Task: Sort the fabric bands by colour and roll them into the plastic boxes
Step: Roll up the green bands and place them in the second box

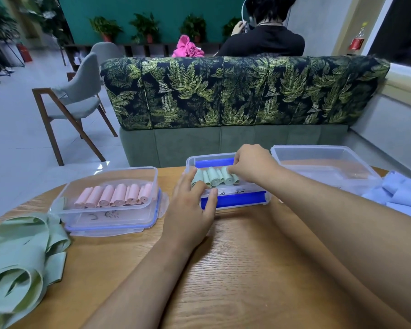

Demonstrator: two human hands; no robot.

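I judged the green rolls (214, 179) soft, light and apt to uncoil, best held by their ends. My right hand (252, 165) pinched the rightmost one inside the middle box (233, 201). My left hand (192, 205) lay straight-fingered on its near rim, touching the row. The left box (109, 173) held pink rolls (114, 195). Loose green bands (22, 257) lay near left on the desk (247, 269), and pale blue bands (401, 193) lay right.

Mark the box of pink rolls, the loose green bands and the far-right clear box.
Box of pink rolls (105, 213): head view, its clear front wall.
Loose green bands (17, 260): head view, middle of the pile.
Far-right clear box (323, 156): head view, its far wall.
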